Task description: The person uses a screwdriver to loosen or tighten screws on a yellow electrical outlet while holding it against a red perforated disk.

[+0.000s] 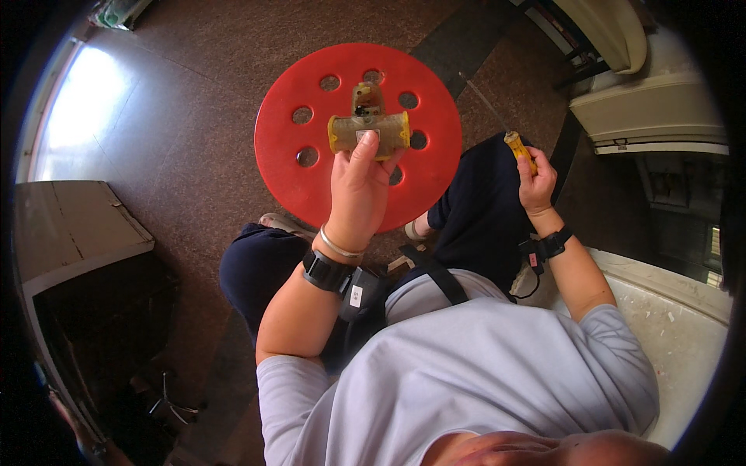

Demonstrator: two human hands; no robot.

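My left hand (357,182) is closed around a T-shaped, smoky see-through plastic device (388,128) with yellow rims at both ends of its wide barrel. The thumb presses on a small pale label, and the narrower stem points away from me. Behind the device is the round red stool top (291,175), pierced by a ring of holes; whether the two touch, I cannot tell. Off to the right, my right hand (538,182) grips a screwdriver (517,145) by its yellow handle. Its long thin shaft points up and to the left, apart from the device.
A pale-topped cabinet (74,225) stands at the left. Beige furniture (649,116) is at the far right, with a whitish ledge (668,318) below it. My dark-trousered knees flank the stool's near side on the speckled brown floor (194,101).
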